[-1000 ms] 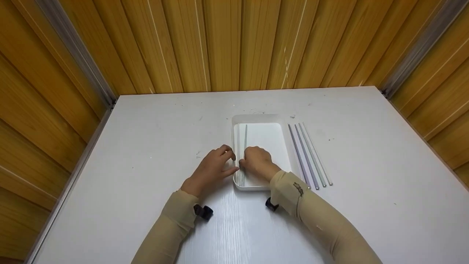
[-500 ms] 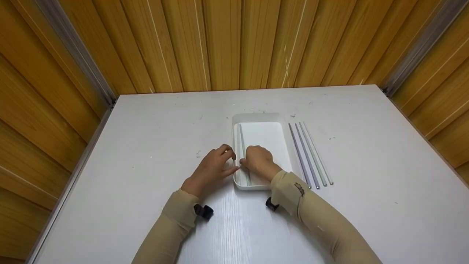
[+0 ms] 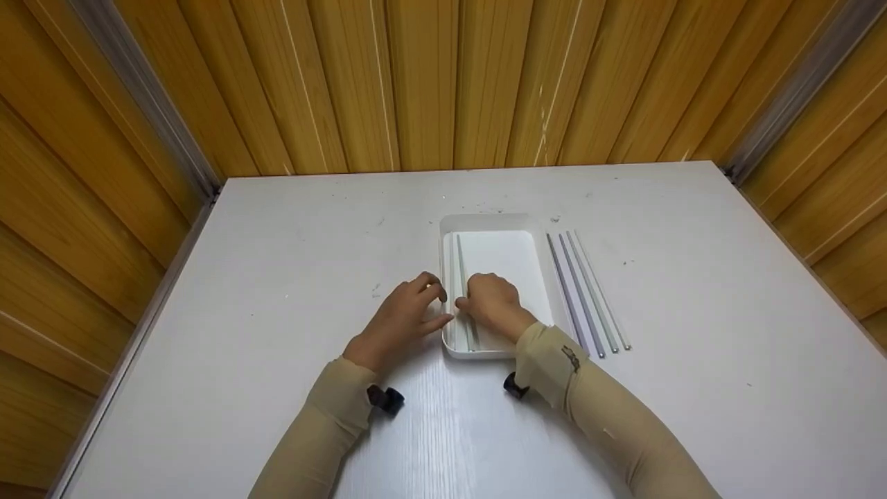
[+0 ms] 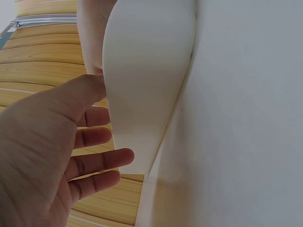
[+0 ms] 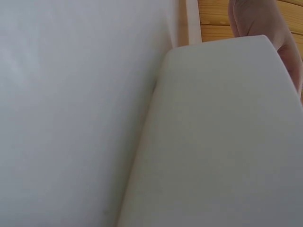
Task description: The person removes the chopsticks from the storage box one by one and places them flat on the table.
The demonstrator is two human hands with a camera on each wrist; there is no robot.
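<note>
My right hand (image 3: 490, 301) reaches into a white rectangular tray (image 3: 495, 355), its fingers curled down over a pale green chopstick (image 3: 461, 260). Its fingertips are hidden beneath the hand. The chopstick slants slightly, near end to the right. A whitish chopstick (image 3: 452, 267) lies beside it, along the tray's left wall. At that wall is my left hand (image 3: 405, 315). In the left wrist view, the left thumb (image 4: 87, 90) meets the rim, and the extended fingers (image 4: 102, 161) lie loosely against the tray wall. The right wrist view shows mostly the tray's outer wall (image 5: 213, 132).
Several chopsticks lie side by side on the white table right of the tray, among them a purple chopstick (image 3: 568, 291) and a green chopstick (image 3: 592, 291). The table (image 3: 312, 229) ends at a wood-patterned wall (image 3: 416, 90) behind and on both sides.
The green chopstick under my right hand has turned: its far end has shifted left and its near end right. My right hand has edged slightly right; the left hand stays at the tray wall.
</note>
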